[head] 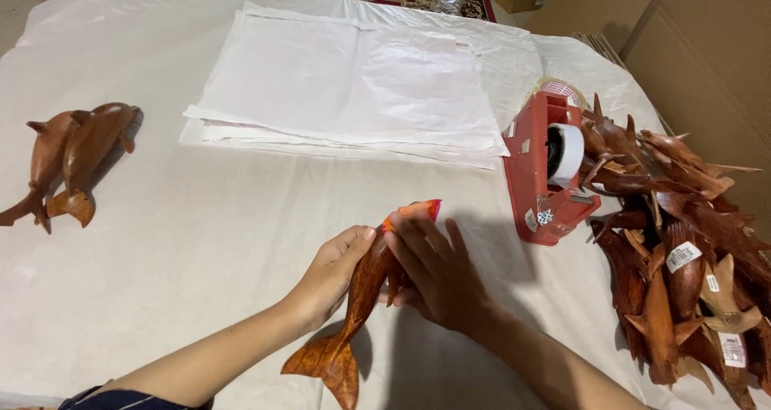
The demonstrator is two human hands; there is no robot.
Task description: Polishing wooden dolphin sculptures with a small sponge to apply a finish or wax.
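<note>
White-covered table [201,241]: paper stack [345,89], red tape dispenser [550,169], two wooden dolphins [72,157], dolphin pile [683,249].

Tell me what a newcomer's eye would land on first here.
First, the two hands, left hand and right hand, gripping a carved wooden dolphin at centre bottom. Next, the red tape dispenser to the right, beside a heap of wooden dolphins along the right edge.
</note>
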